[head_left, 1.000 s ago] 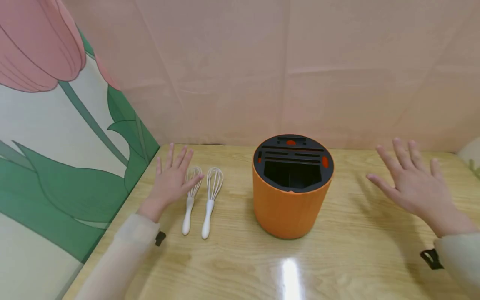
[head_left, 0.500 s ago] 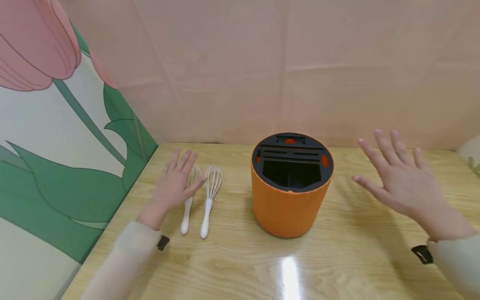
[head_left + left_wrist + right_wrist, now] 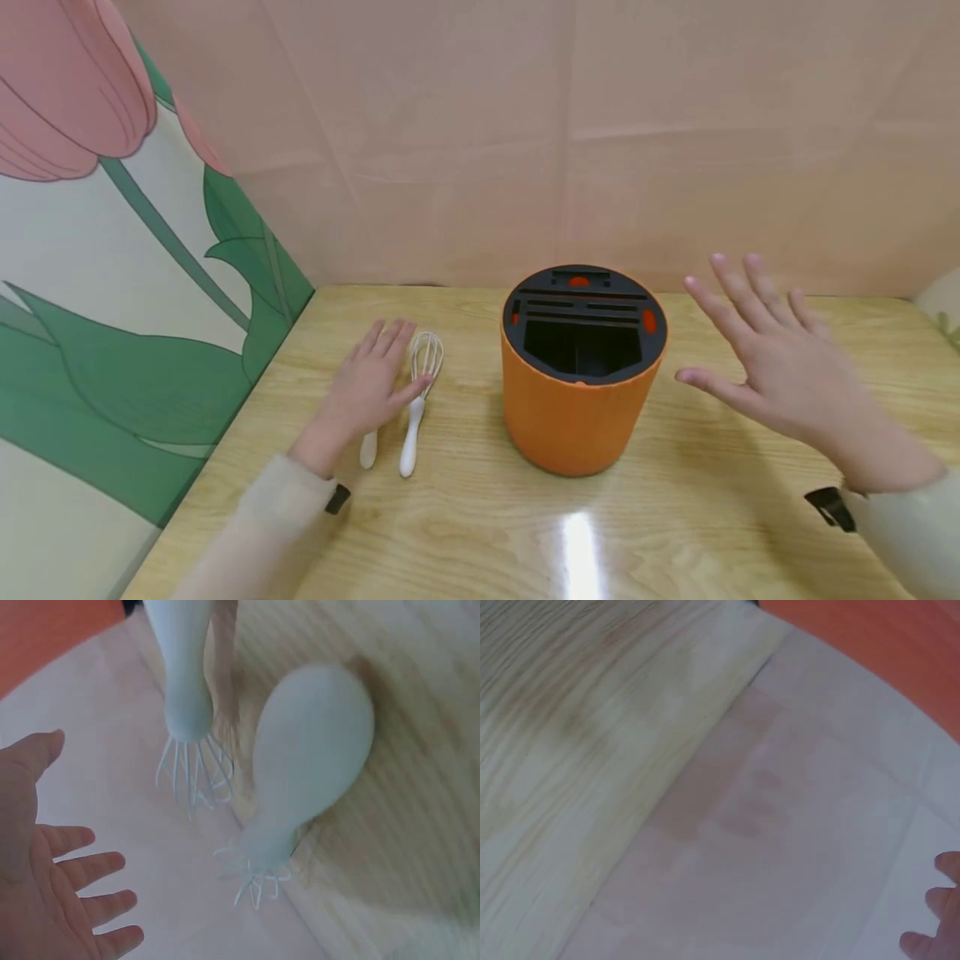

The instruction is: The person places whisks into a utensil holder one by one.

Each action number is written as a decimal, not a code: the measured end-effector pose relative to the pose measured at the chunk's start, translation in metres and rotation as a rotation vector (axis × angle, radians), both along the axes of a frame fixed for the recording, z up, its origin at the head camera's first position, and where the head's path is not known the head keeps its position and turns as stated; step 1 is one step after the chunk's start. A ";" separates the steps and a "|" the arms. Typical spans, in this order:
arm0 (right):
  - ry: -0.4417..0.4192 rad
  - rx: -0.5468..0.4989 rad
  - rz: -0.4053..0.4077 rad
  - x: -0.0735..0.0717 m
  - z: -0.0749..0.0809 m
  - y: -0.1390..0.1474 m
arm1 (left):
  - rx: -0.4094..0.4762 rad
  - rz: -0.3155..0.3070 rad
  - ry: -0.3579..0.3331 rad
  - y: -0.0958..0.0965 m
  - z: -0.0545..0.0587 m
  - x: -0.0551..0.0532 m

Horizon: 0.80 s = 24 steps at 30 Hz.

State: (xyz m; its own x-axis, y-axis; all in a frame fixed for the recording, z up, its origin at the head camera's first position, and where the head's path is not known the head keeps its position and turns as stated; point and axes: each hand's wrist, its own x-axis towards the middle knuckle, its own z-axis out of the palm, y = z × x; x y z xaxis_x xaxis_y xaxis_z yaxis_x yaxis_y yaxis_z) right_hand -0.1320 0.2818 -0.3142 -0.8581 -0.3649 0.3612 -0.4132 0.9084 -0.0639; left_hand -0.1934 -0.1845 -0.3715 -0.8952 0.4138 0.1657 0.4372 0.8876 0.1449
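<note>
Two white whisks lie side by side on the left part of the table. In the head view my left hand (image 3: 367, 387), fingers spread, hovers over the left whisk (image 3: 368, 450) and hides most of it; the thumb tip overlaps the right whisk (image 3: 412, 433). The left wrist view shows both handles close up, the hand (image 3: 52, 870) apart from them. An orange round holder (image 3: 577, 425) with a black slotted top stands right of the whisks. To its right my right hand (image 3: 787, 375) is held in the air, fingers straight, holding nothing.
The light wooden table (image 3: 465, 533) meets a pale pink backdrop (image 3: 450, 142) behind the holder. A panel with a painted tulip (image 3: 172, 367) borders the table on the left. Black straps hang at both wrists.
My left hand has moved right and lower, now covering more of the left whisk. My right hand has moved left, closer to the orange holder. Whisks and holder have stayed put.
</note>
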 end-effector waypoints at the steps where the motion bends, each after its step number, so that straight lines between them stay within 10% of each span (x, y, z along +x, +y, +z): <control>1: 0.009 -0.009 0.016 0.000 0.001 -0.002 | 0.001 -0.006 0.009 0.001 -0.001 0.000; 24: 0.151 -0.134 0.240 0.001 0.019 -0.038 | 0.095 -0.003 -0.091 0.002 -0.021 0.004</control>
